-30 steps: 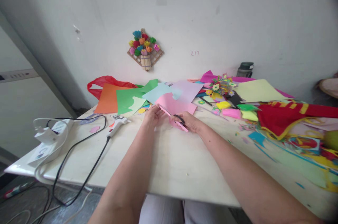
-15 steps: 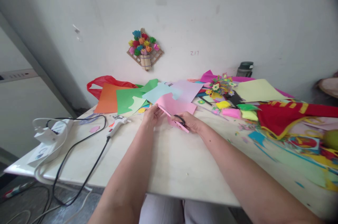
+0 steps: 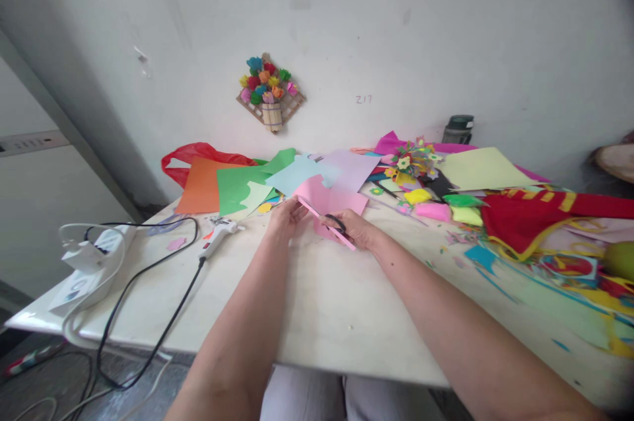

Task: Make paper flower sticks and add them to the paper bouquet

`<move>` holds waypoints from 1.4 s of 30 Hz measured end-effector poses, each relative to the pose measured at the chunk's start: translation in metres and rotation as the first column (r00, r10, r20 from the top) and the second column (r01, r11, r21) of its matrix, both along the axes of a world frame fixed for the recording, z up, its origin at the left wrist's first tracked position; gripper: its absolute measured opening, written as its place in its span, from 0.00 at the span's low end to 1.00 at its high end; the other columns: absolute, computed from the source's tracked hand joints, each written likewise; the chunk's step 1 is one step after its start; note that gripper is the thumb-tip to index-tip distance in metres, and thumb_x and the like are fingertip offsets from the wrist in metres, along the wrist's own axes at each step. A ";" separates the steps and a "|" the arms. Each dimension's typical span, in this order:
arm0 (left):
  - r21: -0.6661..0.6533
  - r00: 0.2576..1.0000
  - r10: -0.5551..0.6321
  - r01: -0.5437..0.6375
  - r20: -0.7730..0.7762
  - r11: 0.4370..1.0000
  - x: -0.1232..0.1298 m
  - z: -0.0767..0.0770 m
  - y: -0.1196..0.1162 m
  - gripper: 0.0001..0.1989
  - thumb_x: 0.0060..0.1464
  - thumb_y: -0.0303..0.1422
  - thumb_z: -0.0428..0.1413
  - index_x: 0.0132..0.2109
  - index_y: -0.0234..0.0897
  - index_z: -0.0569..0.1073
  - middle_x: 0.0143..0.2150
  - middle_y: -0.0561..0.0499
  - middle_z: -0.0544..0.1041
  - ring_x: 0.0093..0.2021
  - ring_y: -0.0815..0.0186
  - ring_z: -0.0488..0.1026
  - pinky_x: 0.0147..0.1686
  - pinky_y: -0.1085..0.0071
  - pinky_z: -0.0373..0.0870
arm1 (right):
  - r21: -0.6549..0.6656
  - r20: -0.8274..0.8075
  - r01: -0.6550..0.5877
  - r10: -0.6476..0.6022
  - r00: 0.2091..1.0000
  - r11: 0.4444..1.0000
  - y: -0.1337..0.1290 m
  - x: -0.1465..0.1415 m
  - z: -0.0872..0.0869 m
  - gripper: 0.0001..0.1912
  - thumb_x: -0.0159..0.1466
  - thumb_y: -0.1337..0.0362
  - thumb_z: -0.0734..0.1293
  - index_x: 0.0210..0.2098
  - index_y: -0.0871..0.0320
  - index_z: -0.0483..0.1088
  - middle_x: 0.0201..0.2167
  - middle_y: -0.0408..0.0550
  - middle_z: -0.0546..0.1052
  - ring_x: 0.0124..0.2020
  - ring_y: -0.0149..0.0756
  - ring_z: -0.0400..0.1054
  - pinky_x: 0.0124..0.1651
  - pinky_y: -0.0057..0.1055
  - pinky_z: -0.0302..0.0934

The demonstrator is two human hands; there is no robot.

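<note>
A pink sheet of paper (image 3: pixel 341 201) is held above the table at its middle, with a narrow strip along its near edge partly cut away. My left hand (image 3: pixel 286 217) pinches the sheet's left edge. In my right hand (image 3: pixel 354 229) is a pair of scissors with black handles (image 3: pixel 339 223), my fingers wrapped through the loops. The blades lie along the pink paper and are mostly hidden by it. Behind the pink sheet lie light blue paper (image 3: pixel 292 173) and lilac paper (image 3: pixel 354 166).
A white glue gun (image 3: pixel 218 239) with a black cord lies left, near a power strip (image 3: pixel 92 272). Orange paper (image 3: pixel 198 186) and green paper (image 3: pixel 232 190) are behind it. Clay packets (image 3: pixel 433 211), paper flowers (image 3: pixel 411 160) and a red cloth (image 3: pixel 525 223) crowd the right.
Almost nothing differs. Both hands, the scissors and the pink paper keep their places; the whole view has shifted very slightly.
</note>
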State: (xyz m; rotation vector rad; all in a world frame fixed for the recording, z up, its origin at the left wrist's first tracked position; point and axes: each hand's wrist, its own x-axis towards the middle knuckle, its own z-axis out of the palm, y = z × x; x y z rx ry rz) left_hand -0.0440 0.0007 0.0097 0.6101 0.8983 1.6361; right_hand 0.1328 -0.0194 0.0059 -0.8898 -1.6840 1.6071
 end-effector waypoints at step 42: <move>0.045 1.000 0.011 -0.011 -0.004 0.999 -0.006 -0.005 0.001 0.02 0.46 0.23 0.54 0.29 0.33 0.68 0.23 0.51 0.73 0.24 0.69 0.73 0.29 0.71 0.71 | 0.001 -0.017 0.020 -0.020 1.000 1.000 -0.002 -0.004 0.000 0.20 0.48 0.49 0.67 0.21 0.60 0.60 0.12 0.35 0.58 0.12 0.21 0.48 0.15 0.22 0.39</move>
